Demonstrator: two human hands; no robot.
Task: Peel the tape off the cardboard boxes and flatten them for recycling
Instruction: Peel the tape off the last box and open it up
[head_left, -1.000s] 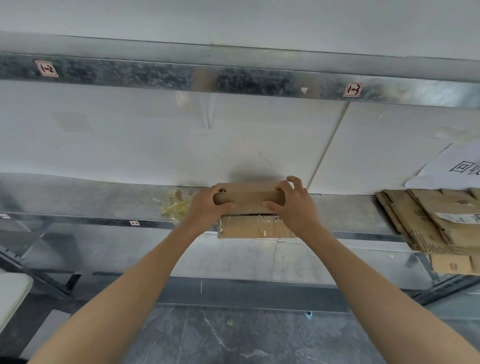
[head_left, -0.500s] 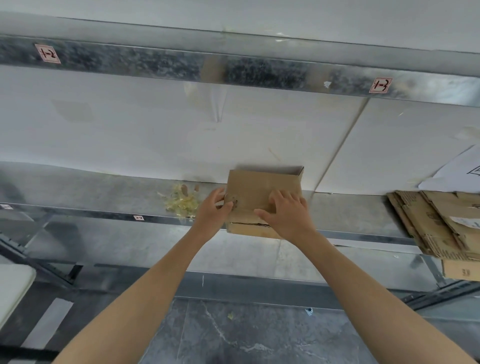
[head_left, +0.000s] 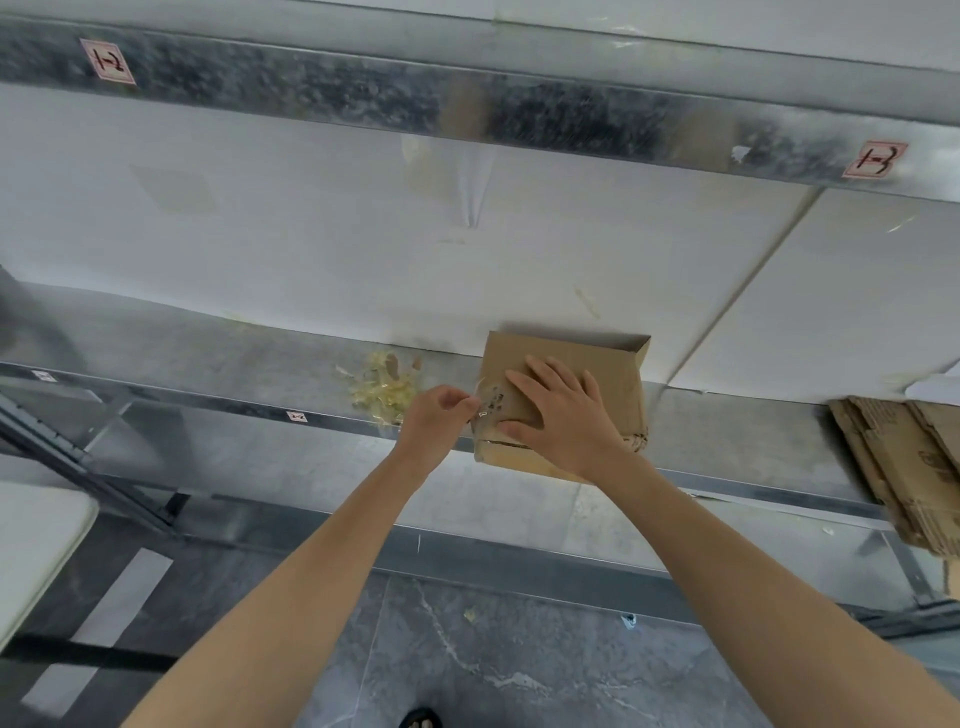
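A galvanised metal shelf runs along a white wall, with a stack of flattened cardboard at its right end and 1 cardboard box sitting near the middle. The right hand lies flat on the box top, fingers spread and pressing, while the left hand pinches a strip of clear tape at the box's left edge. Just left of the box lies a small heap of crumpled tape.
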